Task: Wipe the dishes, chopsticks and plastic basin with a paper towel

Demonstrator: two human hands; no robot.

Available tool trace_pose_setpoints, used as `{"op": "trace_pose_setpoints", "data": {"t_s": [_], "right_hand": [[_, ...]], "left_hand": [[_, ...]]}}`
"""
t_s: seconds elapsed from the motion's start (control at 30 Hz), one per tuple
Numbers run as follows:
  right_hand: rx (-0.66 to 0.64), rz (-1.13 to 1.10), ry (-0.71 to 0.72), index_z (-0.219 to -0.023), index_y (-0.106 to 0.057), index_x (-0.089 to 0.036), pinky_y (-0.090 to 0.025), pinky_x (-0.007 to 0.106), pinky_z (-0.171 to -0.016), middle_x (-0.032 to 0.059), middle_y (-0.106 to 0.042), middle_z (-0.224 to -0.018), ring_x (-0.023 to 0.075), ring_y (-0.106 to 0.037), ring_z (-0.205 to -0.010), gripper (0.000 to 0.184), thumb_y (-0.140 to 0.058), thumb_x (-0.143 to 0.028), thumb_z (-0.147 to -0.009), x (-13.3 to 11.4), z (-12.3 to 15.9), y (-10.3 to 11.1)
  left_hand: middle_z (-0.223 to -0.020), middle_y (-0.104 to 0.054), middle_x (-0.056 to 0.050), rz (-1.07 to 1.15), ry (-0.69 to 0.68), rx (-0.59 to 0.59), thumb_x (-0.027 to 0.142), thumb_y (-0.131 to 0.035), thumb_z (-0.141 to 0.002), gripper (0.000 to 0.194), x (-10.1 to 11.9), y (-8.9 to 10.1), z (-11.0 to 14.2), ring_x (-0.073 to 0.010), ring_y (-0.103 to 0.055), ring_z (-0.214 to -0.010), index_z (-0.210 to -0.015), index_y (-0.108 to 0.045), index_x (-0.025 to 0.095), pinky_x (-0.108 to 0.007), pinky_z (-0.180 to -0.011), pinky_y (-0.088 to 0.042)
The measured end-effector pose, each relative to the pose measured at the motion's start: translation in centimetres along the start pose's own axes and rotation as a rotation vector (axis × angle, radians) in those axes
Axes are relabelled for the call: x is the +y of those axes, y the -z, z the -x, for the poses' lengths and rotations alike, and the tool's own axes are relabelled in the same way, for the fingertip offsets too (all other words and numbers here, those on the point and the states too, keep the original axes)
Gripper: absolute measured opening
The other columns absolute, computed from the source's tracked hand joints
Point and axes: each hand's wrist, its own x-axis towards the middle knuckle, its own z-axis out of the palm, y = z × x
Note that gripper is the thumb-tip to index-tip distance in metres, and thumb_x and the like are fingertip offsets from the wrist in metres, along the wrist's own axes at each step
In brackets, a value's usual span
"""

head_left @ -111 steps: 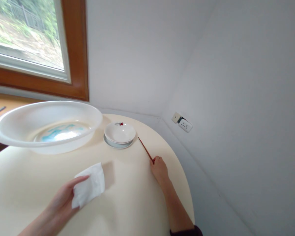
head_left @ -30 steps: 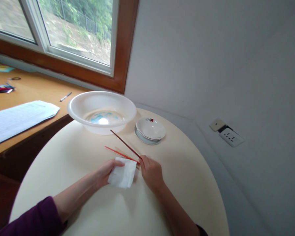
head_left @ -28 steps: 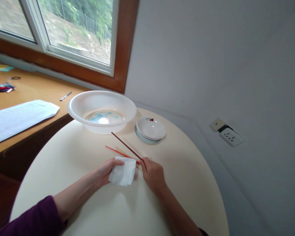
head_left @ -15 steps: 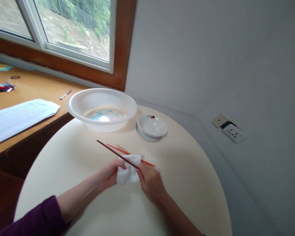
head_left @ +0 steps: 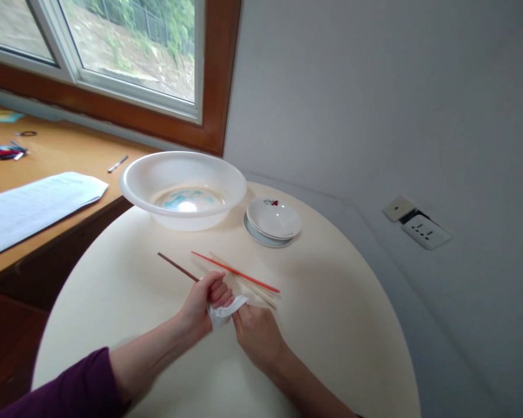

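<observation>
My left hand [head_left: 206,305] is closed in a fist, with a white cloth [head_left: 221,316] wrapped round a dark brown chopstick [head_left: 178,267] inside it. The chopstick's far end sticks out up and to the left past my fist. My right hand [head_left: 259,337] is closed close beside the cloth, fingers pinched at the chopstick's near end, which they hide. Just beyond my hands an orange-red chopstick [head_left: 244,275] lies across some pale wooden chopsticks [head_left: 261,294] on the round cream table [head_left: 331,325].
A large translucent white basin [head_left: 135,194] stands at the back of the table. To its right are stacked small white dishes [head_left: 273,217]. A wooden desk [head_left: 70,145] on the left bears papers [head_left: 39,203] and a pen [head_left: 117,164]. A wall with sockets [head_left: 425,230] borders the right.
My left hand has closed into a fist, folding the cloth round the brown chopstick. The chopstick has shifted slightly left and down, and my right hand has lowered a little.
</observation>
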Motion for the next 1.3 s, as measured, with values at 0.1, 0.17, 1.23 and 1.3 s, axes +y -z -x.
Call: {"op": "trace_pose_setpoints", "data": {"t_s": [0.1,0.17,1.23,1.3], "right_hand": [[-0.006,-0.018,-0.004,-0.082,-0.06,-0.016,-0.033,0.025,-0.046,0.0046,-0.069,-0.067,0.0152,-0.063,-0.054,0.025,-0.037,-0.02,-0.092,-0.3,0.0,0.2],[0.011,-0.026,-0.005,-0.082,-0.059,-0.017,-0.031,0.025,-0.045,0.0035,-0.068,-0.065,0.0143,-0.063,-0.052,0.027,-0.036,-0.023,-0.094,-0.1,0.1,0.4],[0.045,0.034,-0.067,-0.071,-0.055,-0.019,-0.027,0.025,-0.047,0.0005,-0.064,-0.056,0.0127,-0.06,-0.049,0.037,-0.03,-0.03,-0.097,2.4,2.6,0.9],[0.035,0.04,-0.071,-0.072,-0.055,-0.019,-0.027,0.025,-0.047,0.0005,-0.064,-0.056,0.0128,-0.061,-0.049,0.036,-0.031,-0.03,-0.096,2.3,2.6,1.0]], "left_hand": [[-0.029,-0.024,0.007,0.016,-0.016,0.027,0.017,-0.054,-0.073,0.046,0.4,-0.4,0.1,-0.0057,-0.021,-0.029,-0.038,-0.025,0.02,-0.021,-0.035,-0.027],[-0.029,-0.023,0.007,0.019,-0.041,0.039,0.017,-0.052,-0.074,0.046,0.8,-0.6,0.2,-0.0055,-0.02,-0.028,-0.039,-0.023,0.02,-0.021,-0.034,-0.024],[-0.032,-0.018,0.009,-0.164,-0.348,0.156,0.015,-0.051,-0.074,0.043,5.7,-0.2,-0.4,-0.0045,-0.018,-0.027,-0.039,-0.026,0.021,-0.019,-0.03,-0.019],[-0.032,-0.018,0.009,-0.197,-0.366,0.151,0.016,-0.052,-0.073,0.043,5.8,-0.2,-0.3,-0.0044,-0.017,-0.028,-0.039,-0.026,0.021,-0.02,-0.03,-0.019]]}}
